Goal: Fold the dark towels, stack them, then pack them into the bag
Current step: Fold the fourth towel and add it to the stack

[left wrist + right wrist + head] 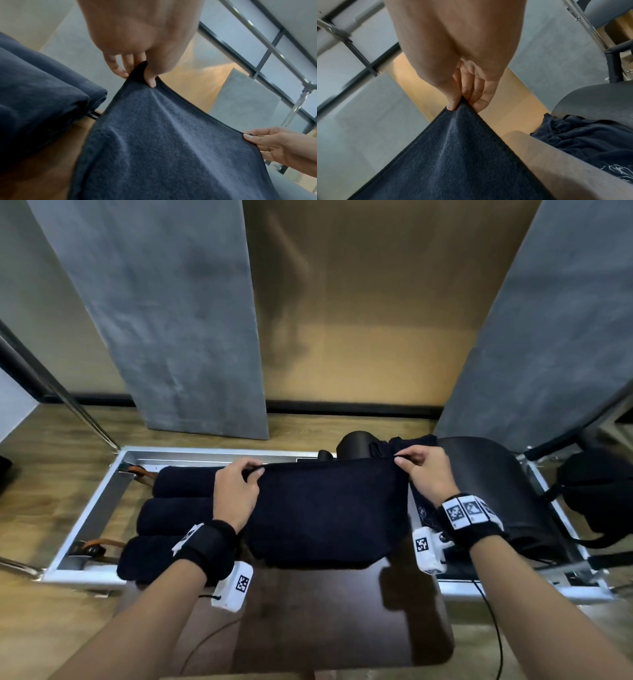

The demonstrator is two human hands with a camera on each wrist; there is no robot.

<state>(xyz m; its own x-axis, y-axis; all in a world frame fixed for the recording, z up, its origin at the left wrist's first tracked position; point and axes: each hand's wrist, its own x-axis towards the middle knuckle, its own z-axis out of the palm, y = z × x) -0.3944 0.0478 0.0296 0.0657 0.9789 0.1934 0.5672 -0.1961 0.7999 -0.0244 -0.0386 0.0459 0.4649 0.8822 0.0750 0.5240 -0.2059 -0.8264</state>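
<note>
Nearest the person, a dark brown table [342, 628] juts forward, its glossy top catching reflections. Above its far edge hangs a dark navy towel [325, 508], spread wide and held off the surface by its two upper corners. The left hand [236, 491] pinches the left corner between thumb and fingers, and the right hand [424, 474] pinches the right corner the same way; the two hands are well apart, so the upper hem runs nearly taut between them while the lower edge sags toward the table. Both wrists carry black bands with white tagged camera blocks. To the left, past the left hand, three rolled dark towels [171, 518] lie side by side in a white metal frame [96, 505], touching one another. To the right, behind the right hand, crumpled dark cloth [414, 441] lies against a black padded carriage [496, 481]. A black bag [599, 491] sits beyond the frame's right edge.
</note>
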